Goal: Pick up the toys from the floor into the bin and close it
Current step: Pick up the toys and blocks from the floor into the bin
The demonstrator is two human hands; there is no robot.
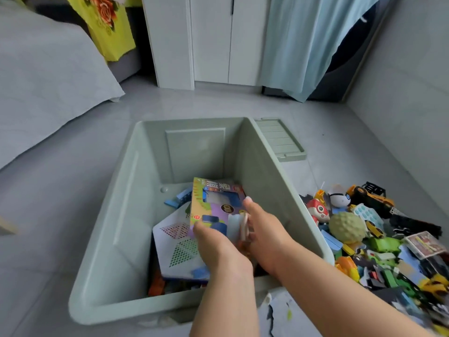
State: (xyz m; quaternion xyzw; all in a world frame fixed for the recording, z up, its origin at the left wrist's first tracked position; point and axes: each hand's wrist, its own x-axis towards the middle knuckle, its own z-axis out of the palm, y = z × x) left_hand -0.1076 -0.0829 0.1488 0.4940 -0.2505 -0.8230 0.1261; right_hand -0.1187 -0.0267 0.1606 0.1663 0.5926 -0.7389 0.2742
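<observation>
A pale green bin (pixel 126 215) stands open on the floor in front of me. Both my hands are inside it, side by side over its right half. My left hand (pixel 218 246) and my right hand (pixel 264 227) together hold a bunch of small toys, among them a white piece and a pale flat piece (pixel 239 226). Just beyond the hands a colourful toy box (pixel 216 200) leans on a white perforated board (pixel 175 239) and some blue and orange pieces on the bin floor. The bin's green lid (pixel 279 138) lies on the floor behind the right corner.
A heap of toys (pixel 379 239) covers the floor right of the bin: a bumpy green ball (pixel 346 227), a red figure (pixel 317 211), a yellow truck (pixel 371 197), blocks and cards. A grey-covered bed (pixel 48 93) is at left, a white wardrobe (pixel 211 40) behind, a grey wall at right.
</observation>
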